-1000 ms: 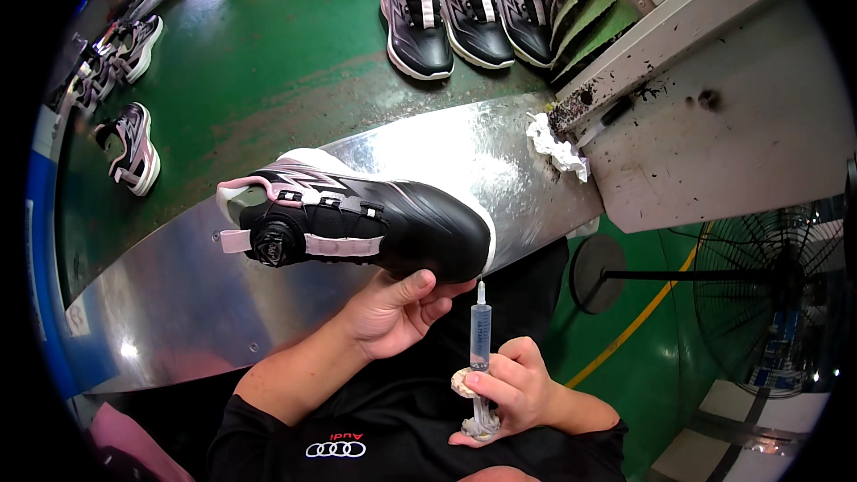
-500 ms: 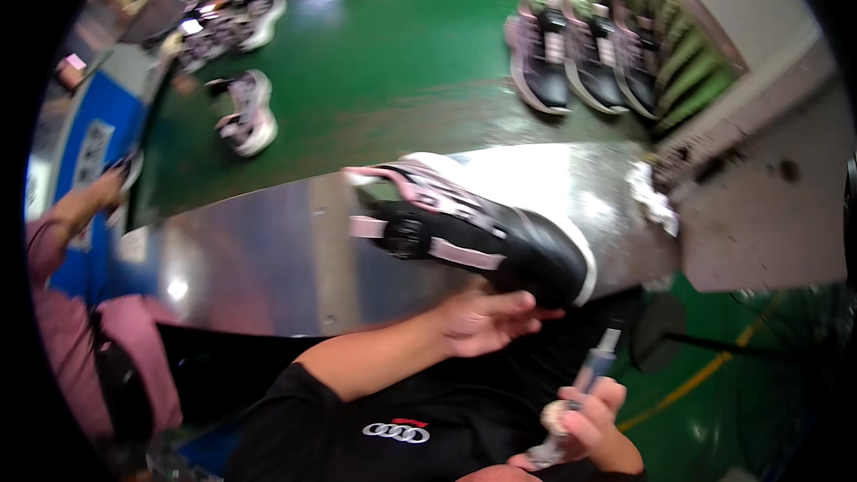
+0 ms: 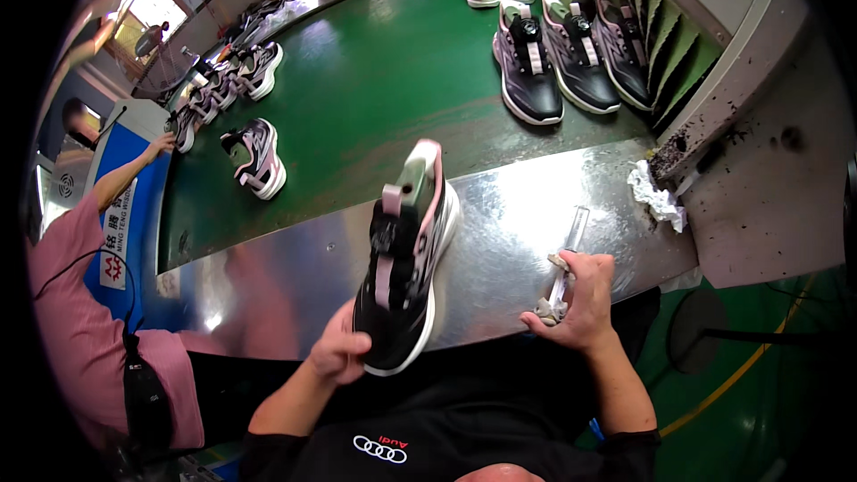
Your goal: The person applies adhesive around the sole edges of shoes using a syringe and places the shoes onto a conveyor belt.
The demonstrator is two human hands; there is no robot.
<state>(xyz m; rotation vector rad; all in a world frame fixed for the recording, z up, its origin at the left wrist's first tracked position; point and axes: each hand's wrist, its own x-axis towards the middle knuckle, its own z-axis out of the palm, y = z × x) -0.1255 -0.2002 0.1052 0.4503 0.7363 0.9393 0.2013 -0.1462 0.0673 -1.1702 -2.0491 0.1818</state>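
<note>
My left hand [image 3: 337, 344] grips a black and pink sneaker [image 3: 402, 290] by its toe. The sneaker is tilted over the metal ledge, heel pointing away from me. It has a round black dial and pale pink pull tabs on its upper, and a white sole. To the right, over the ledge, my right hand [image 3: 585, 303] is closed around a clear, rod-like tool [image 3: 577, 230]. Whitish-beige lumps [image 3: 552, 311] show at its lower end, beside my thumb. Its exact kind cannot be made out.
A green conveyor belt [image 3: 384, 71] lies beyond the metal ledge [image 3: 268, 281]. Several sneakers [image 3: 527, 80] stand at the far right near green strip flaps [image 3: 678, 62]; one sneaker [image 3: 256, 159] sits left. Crumpled white paper [image 3: 656, 196] lies right. A co-worker in pink [image 3: 89, 303] reaches beltward.
My left hand, earlier below the sneaker, now grips its toe, and the sneaker has swung heel-away. My right hand has risen with the tool to the ledge. Sneakers on the left have shifted.
</note>
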